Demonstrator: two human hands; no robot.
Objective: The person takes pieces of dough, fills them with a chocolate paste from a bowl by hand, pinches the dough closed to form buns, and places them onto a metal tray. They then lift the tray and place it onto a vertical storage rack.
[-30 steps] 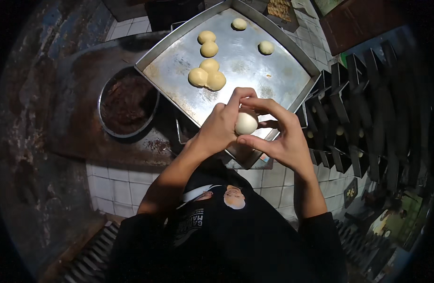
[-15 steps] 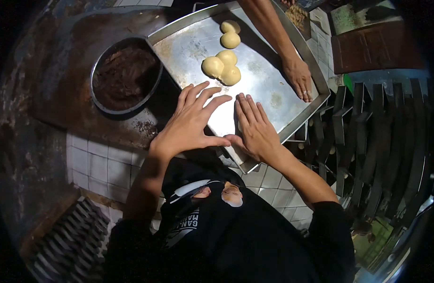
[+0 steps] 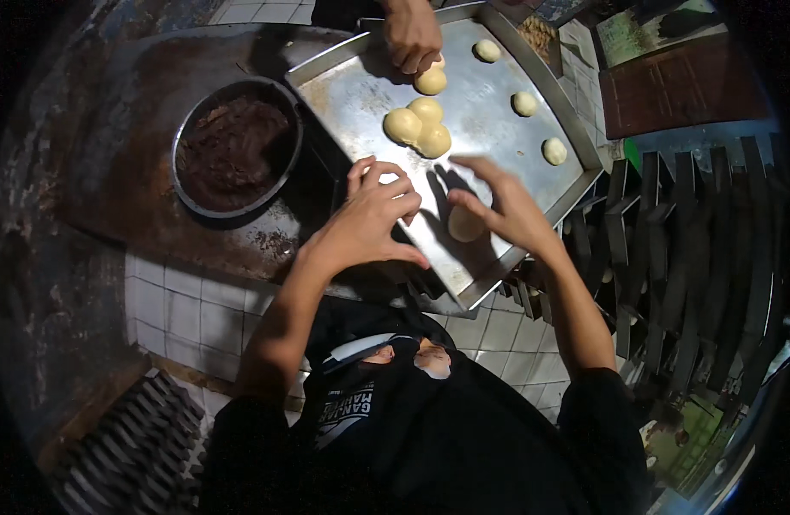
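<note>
Dough disc point(image 3: 467, 227) lies — just beside the right hand's point(image 3: 517, 215) thumb point(image 3: 474, 204)

A third pale ball point(image 3: 553, 151) is now lying on the tray point(image 3: 485, 112); a co-worker's hand point(image 3: 414, 39) is now reaching to paired dough balls point(image 3: 430, 81); the right hand point(image 3: 512, 212) is lifting from a flattened dough round point(image 3: 465, 226).

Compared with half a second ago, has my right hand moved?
Yes: against the tray, the right hand has shifted right and up the picture, uncovering a flat dough disc.
</note>
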